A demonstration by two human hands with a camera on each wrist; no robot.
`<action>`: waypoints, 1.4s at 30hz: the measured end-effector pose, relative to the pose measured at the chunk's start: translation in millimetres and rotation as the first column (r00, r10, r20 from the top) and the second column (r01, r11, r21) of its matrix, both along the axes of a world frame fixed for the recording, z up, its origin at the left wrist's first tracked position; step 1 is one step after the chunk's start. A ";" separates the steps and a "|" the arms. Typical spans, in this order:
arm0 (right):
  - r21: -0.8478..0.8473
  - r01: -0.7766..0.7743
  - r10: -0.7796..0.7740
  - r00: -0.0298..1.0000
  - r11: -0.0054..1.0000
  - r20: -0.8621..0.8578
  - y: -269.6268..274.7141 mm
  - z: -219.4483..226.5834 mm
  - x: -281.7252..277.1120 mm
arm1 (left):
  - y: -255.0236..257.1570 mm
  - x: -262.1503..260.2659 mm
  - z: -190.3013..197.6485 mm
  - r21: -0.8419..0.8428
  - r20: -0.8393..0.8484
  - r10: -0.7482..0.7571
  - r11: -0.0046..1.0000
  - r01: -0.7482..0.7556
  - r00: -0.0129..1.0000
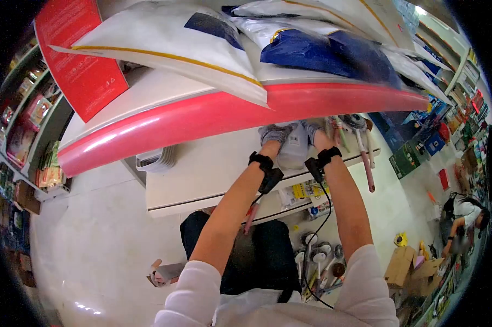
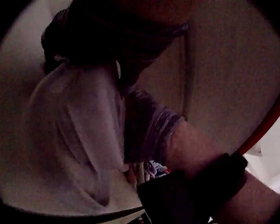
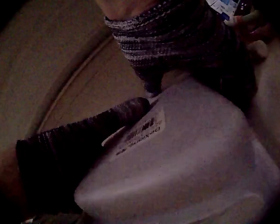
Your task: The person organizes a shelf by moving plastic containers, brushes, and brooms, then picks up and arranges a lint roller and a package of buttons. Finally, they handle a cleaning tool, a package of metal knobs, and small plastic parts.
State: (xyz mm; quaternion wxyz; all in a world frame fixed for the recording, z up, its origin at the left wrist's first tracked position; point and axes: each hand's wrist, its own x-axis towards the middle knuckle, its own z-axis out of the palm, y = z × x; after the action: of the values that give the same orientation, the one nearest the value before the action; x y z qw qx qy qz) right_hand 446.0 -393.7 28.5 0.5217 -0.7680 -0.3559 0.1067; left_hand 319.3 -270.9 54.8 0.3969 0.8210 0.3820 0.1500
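Both hands wear grey striped knit gloves and reach in under the upper shelf. Between them is a whitish plastic container (image 1: 294,150) with rounded edges, standing on the lower shelf board (image 1: 213,182). My left hand (image 1: 277,134) grips one side of it, a finger lying beside the barcode label (image 3: 147,130) in the right wrist view. The right hand (image 1: 313,131) holds the opposite side, its fingers partly hidden behind the container (image 3: 191,140). The left wrist view is dark and shows the left glove (image 2: 102,42) over the top of the container (image 2: 84,121).
A red-edged shelf (image 1: 246,111) bearing white and blue packages (image 1: 322,52) overhangs the hands. Brushes with pink handles (image 1: 364,158) stick out at the right. A stack of white trays (image 1: 156,159) sits left. Several brushes (image 1: 319,256) lie below; another person (image 1: 466,215) is at far right.
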 end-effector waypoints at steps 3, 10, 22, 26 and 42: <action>-0.277 0.210 -0.104 0.930 0.938 0.354 -0.7 -3.9 23.9 | -2.7 0.2 -4.0 0.100 0.120 0.063 0.992 -0.075 0.991; 0.278 -0.016 0.090 0.963 0.960 -0.255 0.9 16.6 -21.3 | -12.0 -5.2 -16.4 -0.877 0.460 0.556 0.408 0.255 0.692; 0.363 -0.019 0.352 0.300 0.932 -0.887 2.4 20.7 -115.9 | -46.0 -148.1 24.6 -0.646 0.667 0.354 0.712 0.274 0.655; 0.547 -0.131 0.547 0.415 0.827 -0.727 11.4 24.0 -163.3 | -47.0 -195.1 36.4 -0.445 0.716 0.221 0.875 0.189 0.662; 0.539 -0.233 0.586 0.371 0.810 -0.720 -34.4 -19.3 -338.1 | -99.5 -376.6 10.0 -0.708 0.598 0.460 0.688 0.163 0.656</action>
State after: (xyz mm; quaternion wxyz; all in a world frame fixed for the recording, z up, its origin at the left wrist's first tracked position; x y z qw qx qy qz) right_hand 107.9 -428.1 9.2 0.7088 -0.3857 -0.2399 0.5397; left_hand -57.3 -370.4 64.8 0.7843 0.4290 0.2862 0.3449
